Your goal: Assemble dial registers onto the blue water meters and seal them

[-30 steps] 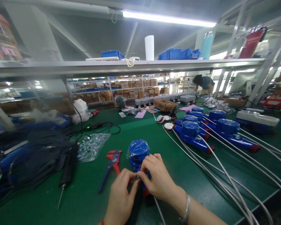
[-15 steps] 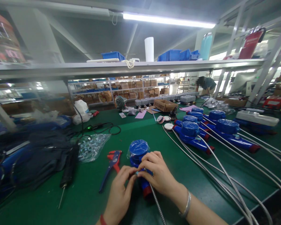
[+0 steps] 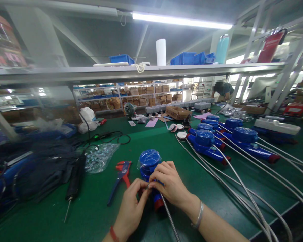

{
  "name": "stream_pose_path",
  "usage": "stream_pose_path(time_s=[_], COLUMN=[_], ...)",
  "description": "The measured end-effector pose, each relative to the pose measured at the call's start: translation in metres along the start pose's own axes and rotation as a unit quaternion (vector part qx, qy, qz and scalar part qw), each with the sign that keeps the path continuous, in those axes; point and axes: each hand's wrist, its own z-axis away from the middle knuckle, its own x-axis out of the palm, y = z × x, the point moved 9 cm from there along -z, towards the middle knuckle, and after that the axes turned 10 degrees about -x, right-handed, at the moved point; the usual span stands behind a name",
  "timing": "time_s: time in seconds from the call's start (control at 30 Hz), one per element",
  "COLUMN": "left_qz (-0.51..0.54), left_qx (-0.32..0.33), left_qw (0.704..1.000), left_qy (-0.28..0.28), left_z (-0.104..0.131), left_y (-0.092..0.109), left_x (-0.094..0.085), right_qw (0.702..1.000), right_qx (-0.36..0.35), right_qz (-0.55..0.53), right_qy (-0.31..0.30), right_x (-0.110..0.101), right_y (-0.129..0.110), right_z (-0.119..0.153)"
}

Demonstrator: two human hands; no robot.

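My left hand [image 3: 133, 203] is closed in a pinch, thumb and forefinger meeting my right fingertips. A small light-blue connector [image 3: 148, 186] sits between them, almost wholly covered. My right hand [image 3: 169, 183] is closed too, its fingers curled over the end of a grey braided cable [image 3: 168, 213], which runs down to the front edge. Any thin wires in the fingers are hidden. Both hands are over a blue water-meter-like body [image 3: 149, 159] with a plastic-wrapped round cap and a red end. Red-and-blue wire strippers [image 3: 121, 178] lie left of it.
A clear bag of small light-blue parts [image 3: 101, 158] and a black soldering iron [image 3: 74, 181] lie left. Several blue meter bodies [image 3: 204, 139] with long braided cables [image 3: 232, 188] occupy the right. An overhead shelf [image 3: 151, 71] spans the bench; a person [image 3: 223, 89] bends far back right.
My fingertips have closed further over the light-blue connector, which shows less now. The left hand has shifted slightly right. The meter body and tools stay where they were.
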Motion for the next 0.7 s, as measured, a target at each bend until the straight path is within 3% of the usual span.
stream_pose_path(time_s=[0.23,0.43,0.7], left_qz=[-0.049,-0.1,-0.078], left_qx=[0.009,0.084,0.11], left_qw=[0.998,0.986,0.987], left_qy=[0.049,0.104,0.089], left_z=[0.003,0.006,0.004], left_y=[0.004,0.015,0.018], left_x=[0.0,0.001,-0.002], right_qw=[1.0,0.999,0.993], right_qx=[0.013,0.037,0.03], right_qz=[0.018,0.008,-0.026], right_qy=[-0.002,0.024,0.108], right_x=[0.0,-0.001,-0.022], right_y=[-0.004,0.001,-0.006], right_z=[0.0,0.001,0.003])
